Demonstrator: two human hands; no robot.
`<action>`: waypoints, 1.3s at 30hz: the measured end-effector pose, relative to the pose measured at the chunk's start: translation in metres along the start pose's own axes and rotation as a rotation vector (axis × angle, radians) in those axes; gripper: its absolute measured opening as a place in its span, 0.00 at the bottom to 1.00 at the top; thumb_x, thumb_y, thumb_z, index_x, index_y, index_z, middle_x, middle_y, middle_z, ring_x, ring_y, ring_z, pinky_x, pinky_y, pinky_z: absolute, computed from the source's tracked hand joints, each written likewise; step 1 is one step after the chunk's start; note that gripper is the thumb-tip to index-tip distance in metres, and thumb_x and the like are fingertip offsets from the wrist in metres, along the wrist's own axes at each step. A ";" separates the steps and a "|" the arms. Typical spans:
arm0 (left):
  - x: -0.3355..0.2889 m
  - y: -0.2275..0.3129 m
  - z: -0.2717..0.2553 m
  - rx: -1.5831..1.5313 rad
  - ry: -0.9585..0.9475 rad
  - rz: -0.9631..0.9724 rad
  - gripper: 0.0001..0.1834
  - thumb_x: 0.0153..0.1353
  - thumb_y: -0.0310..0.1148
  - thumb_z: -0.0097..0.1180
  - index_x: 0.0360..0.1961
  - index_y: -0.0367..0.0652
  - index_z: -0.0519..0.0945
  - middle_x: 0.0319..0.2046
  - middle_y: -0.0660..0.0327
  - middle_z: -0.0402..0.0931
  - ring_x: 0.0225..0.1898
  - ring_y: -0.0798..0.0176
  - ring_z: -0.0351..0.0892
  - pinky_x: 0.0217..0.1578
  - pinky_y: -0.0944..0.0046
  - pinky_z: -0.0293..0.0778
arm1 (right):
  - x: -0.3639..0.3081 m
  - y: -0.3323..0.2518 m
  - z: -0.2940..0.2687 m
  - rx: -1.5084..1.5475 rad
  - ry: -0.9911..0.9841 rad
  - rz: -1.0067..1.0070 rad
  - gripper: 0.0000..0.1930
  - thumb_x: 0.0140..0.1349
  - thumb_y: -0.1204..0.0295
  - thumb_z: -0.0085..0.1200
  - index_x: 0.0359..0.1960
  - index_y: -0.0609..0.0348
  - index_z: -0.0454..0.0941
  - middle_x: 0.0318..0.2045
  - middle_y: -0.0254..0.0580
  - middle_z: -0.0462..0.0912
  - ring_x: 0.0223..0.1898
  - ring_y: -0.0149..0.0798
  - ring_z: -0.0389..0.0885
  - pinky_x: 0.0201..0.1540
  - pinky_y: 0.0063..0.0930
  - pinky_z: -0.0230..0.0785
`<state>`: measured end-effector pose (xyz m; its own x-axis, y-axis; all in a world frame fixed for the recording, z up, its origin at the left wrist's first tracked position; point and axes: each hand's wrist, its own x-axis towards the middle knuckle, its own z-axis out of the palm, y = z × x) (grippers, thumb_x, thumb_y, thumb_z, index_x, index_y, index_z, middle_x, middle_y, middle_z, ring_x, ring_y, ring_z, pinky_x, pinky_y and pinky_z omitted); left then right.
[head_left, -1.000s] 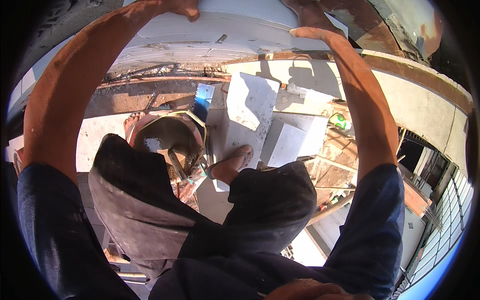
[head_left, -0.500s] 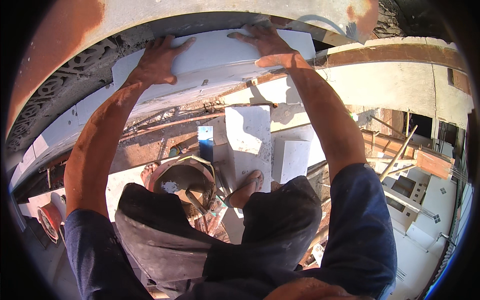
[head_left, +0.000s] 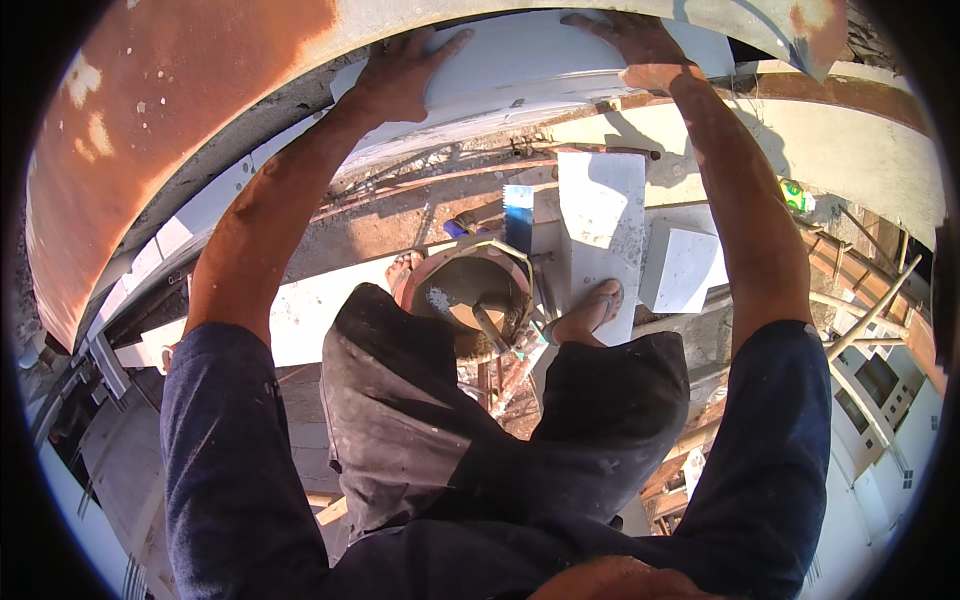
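Note:
A long white building block (head_left: 520,45) lies on top of a row of white blocks, up against a rusty curved metal sheet. Spread over its left part is my left hand (head_left: 408,78), fingers on the upper face and thumb side toward the front edge. My right hand (head_left: 645,48) lies on the right part in much the same way, fingers apart. Some fingertips are in shade at the far edge. Below, between my legs, stands a bucket (head_left: 415,285) of grey wet mix, with a tool handle (head_left: 490,327) sticking out of it.
The rusty sheet (head_left: 190,120) overhangs the far left. A blue toothed blade (head_left: 518,215) is beyond the bucket. My sandalled foot stands on a white slab (head_left: 603,205); a smaller white block (head_left: 682,265) is right of it. Wooden poles (head_left: 875,305) are at the right.
The view has shifted, so the scene appears farther right and higher, with more of the rusty sheet showing. Both hands remain at about the same places on the block.

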<state>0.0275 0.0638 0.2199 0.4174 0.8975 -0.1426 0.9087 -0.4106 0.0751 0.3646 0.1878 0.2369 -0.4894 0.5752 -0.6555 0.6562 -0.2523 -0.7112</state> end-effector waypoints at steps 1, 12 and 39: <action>-0.002 0.000 -0.002 0.010 -0.008 -0.007 0.66 0.35 0.31 0.75 0.74 0.67 0.47 0.63 0.50 0.58 0.65 0.44 0.59 0.64 0.41 0.59 | 0.006 -0.001 0.004 0.270 -0.060 0.030 0.22 0.71 0.67 0.46 0.65 0.53 0.67 0.62 0.40 0.73 0.58 0.35 0.74 0.60 0.24 0.68; 0.001 -0.014 -0.007 0.003 -0.014 0.022 0.65 0.36 0.30 0.74 0.74 0.68 0.47 0.63 0.50 0.58 0.63 0.45 0.62 0.60 0.42 0.63 | -0.018 -0.046 0.017 -0.755 0.116 -0.150 0.28 0.64 0.64 0.54 0.65 0.53 0.65 0.61 0.44 0.72 0.60 0.41 0.72 0.61 0.33 0.67; 0.031 0.010 0.010 -0.446 -0.128 -0.139 0.68 0.31 0.47 0.79 0.73 0.45 0.50 0.67 0.42 0.58 0.69 0.41 0.55 0.67 0.45 0.54 | -0.500 0.202 0.459 0.260 0.193 0.943 0.24 0.58 0.60 0.59 0.54 0.59 0.76 0.44 0.61 0.82 0.47 0.56 0.81 0.46 0.45 0.72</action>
<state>0.0495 0.0853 0.2060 0.3154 0.9003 -0.2999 0.8752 -0.1538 0.4586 0.4782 -0.5079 0.3050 0.2842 0.1630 -0.9448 0.5709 -0.8205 0.0302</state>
